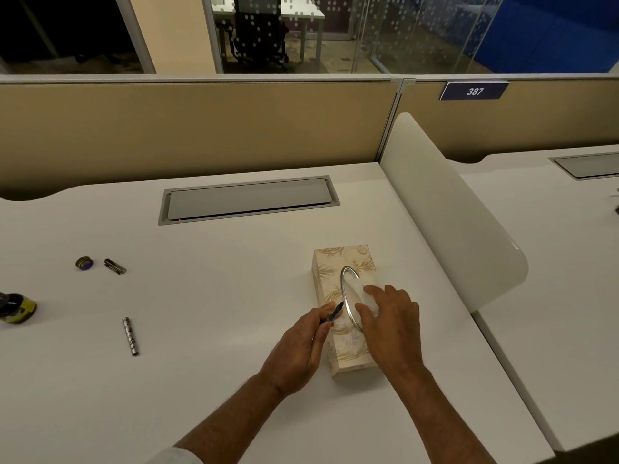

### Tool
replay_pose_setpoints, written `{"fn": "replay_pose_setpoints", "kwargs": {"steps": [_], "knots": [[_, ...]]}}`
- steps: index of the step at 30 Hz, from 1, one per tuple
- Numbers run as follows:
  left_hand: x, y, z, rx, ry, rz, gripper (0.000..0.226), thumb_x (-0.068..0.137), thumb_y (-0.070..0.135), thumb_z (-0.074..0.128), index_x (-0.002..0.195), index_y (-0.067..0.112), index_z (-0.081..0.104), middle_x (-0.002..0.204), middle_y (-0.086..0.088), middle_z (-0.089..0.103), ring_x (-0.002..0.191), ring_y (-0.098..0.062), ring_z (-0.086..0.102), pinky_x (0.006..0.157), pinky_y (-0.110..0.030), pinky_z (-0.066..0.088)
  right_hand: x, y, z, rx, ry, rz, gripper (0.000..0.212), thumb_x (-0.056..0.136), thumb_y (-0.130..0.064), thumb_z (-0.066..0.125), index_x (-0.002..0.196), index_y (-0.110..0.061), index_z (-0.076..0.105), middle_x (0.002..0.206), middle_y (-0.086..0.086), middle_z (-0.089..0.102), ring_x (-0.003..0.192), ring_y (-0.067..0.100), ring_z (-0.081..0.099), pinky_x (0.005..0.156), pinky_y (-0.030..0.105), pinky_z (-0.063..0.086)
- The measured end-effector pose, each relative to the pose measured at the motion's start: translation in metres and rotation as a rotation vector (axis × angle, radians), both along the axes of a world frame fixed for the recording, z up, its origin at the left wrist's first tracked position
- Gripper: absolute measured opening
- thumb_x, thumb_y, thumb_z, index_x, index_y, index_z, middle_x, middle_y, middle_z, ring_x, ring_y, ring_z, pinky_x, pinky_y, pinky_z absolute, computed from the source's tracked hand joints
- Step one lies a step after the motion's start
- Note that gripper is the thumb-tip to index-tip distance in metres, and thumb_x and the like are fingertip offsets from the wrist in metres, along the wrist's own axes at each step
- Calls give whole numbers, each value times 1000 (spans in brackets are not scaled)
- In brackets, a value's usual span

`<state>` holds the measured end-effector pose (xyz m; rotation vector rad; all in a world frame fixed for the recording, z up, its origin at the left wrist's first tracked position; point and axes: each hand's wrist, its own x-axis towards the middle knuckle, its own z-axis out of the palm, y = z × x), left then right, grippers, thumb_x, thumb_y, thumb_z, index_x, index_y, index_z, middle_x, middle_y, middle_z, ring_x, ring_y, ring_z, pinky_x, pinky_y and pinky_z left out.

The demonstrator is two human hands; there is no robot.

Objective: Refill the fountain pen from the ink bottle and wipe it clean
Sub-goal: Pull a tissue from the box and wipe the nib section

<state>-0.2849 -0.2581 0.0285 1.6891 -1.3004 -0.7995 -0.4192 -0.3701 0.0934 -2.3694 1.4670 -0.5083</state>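
Note:
A beige patterned tissue box (338, 353) lies on the white desk (217, 296) right of centre. My left hand (301, 349) holds the dark nib section of the fountain pen (335, 314), nib pointing up toward the box's oval opening. My right hand (392, 323) rests on the box top, fingers pinching a white tissue (370, 296) at the opening. The silver pen barrel (130, 336) lies on the desk to the left. The pen cap (115, 266) and the ink bottle's lid (84, 263) lie farther back left. The ink bottle (15, 308) stands open at the left edge.
A grey cable-tray flap (248, 199) is set into the desk behind the box. A white rounded divider (452, 222) separates this desk from the neighbouring one on the right. A tan partition wall (201, 128) closes off the back.

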Motion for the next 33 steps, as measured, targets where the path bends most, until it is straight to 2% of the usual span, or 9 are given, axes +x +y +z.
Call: {"fn": "replay_pose_setpoints", "kwargs": {"steps": [4,9,14,17,20,25,29,33], "knots": [[-1,1,0,0,15,6,49,106,45,31,151,28,41,152,8,51,138,-7,50,109,-24,48,5,1,-5,-89,-3,-26,14,89,-18,74,100,-10,76,102,14,74,93,29,64,78,43,52],[-1,0,-1,-9,21,9,48,107,44,33,151,29,41,152,9,51,138,-6,50,109,-25,49,6,2,-8,-76,-10,-28,29,88,-19,75,114,-7,71,105,15,72,94,32,65,78,47,57],[-1,-1,-6,-12,-15,19,48,107,48,30,152,32,40,154,12,50,139,0,47,112,-23,45,5,-1,-12,-77,15,-34,11,88,-13,74,96,-6,77,97,16,74,88,31,65,74,43,56],[-1,-2,-11,2,-35,20,48,107,50,30,151,36,39,153,15,49,136,11,43,112,-19,43,5,1,-14,-64,-39,-29,9,89,-11,73,95,-4,75,96,17,72,88,31,65,70,42,61],[-1,-2,-13,11,-53,25,50,105,52,29,152,36,38,153,16,48,130,23,38,109,-7,37,3,1,-16,-30,-73,-28,9,92,-10,69,98,-3,72,102,18,69,93,32,65,71,44,63],[1,-3,-13,-6,-62,26,53,105,54,28,152,33,40,151,15,50,132,19,40,110,-11,38,3,2,-13,33,-252,-44,14,96,-12,64,106,-3,67,114,17,62,108,34,65,82,39,63],[1,-2,-13,1,-60,21,47,108,44,33,152,31,40,151,14,49,132,20,39,110,-10,37,3,2,-12,46,-303,-14,12,97,-9,61,105,-2,66,114,16,59,111,35,65,81,32,60],[2,-2,-14,-5,-76,11,48,107,48,31,152,34,39,153,15,48,137,11,41,111,-11,36,4,3,-13,34,-344,-21,12,97,-6,60,105,1,66,119,20,59,113,37,63,84,33,57]]}}
